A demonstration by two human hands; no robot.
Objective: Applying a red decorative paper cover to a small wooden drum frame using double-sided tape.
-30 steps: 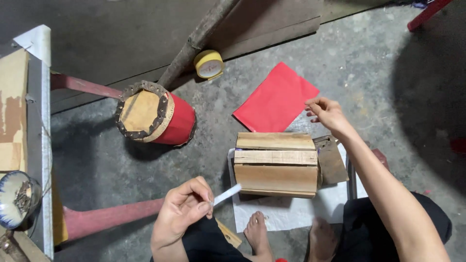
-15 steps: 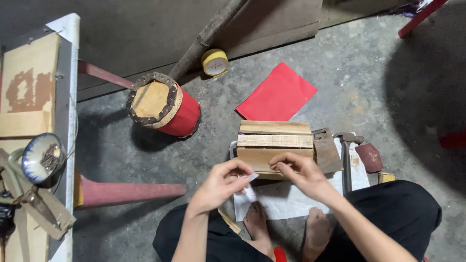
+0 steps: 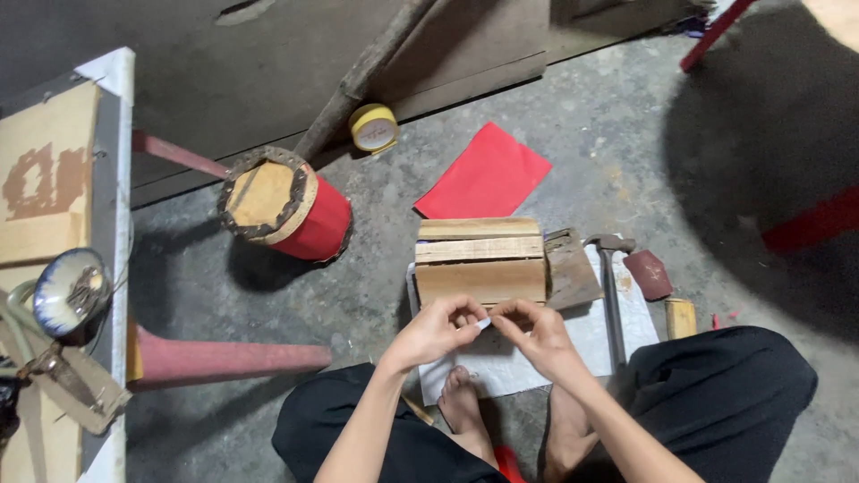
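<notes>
Both hands have met before the stacked wooden block (image 3: pixel 480 259). The left hand (image 3: pixel 436 329) and right hand (image 3: pixel 535 333) now pinch a small white strip (image 3: pixel 483 323) between their fingertips, where a second ago the left held it alone.

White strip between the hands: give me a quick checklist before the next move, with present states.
1. Both hands on the white strip: ok, left hand and right hand pinch it together.
2. Strip close to the wooden block: ok, just in front of it.
3. Block seated on the white sheet: ok.
4. Hammer clear of the hands: ok, lying right of the block.
5. Red paper within reach: cannot tell, it lies beyond the block.
6. Strip's sticky side or length: cannot tell, fingers cover it.
</notes>
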